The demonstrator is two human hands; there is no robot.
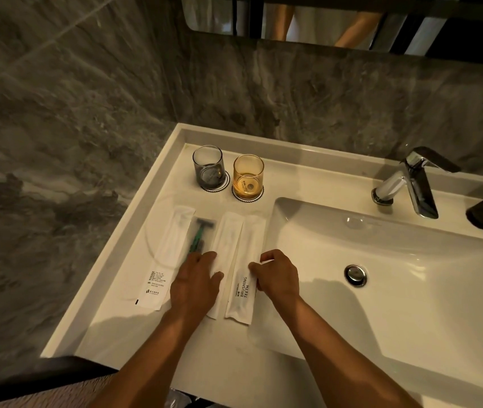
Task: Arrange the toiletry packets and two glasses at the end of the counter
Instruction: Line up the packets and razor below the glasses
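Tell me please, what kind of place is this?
Most likely a hotel bathroom. A white sink basin with a chrome faucet sits below a mirror, and sealed toiletry packets, one printed BRUSHING TEETH, lie in a row near two glasses on paper coasters.

Four toiletry packets lie side by side on the counter (111,334), running away from the hands: the left hand (194,285) rests on the razor packet (197,240) and the packet (224,254) right of it, with another packet (165,260) further left. The right hand (277,278) touches the toothbrush packet (244,278), rightmost of the row. Beyond the hands, two glasses (208,167) (248,177) stand side by side on coasters, and the basin (396,290) and tap (411,184) lie right of the right hand.
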